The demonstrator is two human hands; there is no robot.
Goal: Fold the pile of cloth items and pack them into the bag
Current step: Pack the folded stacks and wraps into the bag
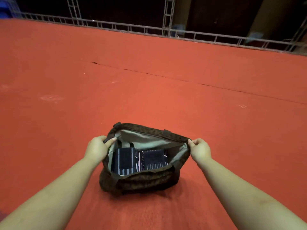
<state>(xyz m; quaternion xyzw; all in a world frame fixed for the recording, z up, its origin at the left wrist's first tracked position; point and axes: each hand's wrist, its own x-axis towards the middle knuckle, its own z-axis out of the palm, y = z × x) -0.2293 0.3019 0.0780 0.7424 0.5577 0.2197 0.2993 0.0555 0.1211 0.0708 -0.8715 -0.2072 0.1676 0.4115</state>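
Hands pinch opposite rim ends of the brown bag [142, 178] on red carpet [149, 88]: left hand [98, 146], right hand [200, 148]. Folded dark cloths [139, 160], apparently two, lie inside. Uneven pulling could tip the soft bag and spill them.

Two bare forearms, no sleeves; left hand [97, 147] and right hand [200, 149] ungloved, ringless.

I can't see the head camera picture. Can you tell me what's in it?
Two hands, left hand and right hand, hold open a brown bag on a red carpet. Folded dark striped cloths lie inside.
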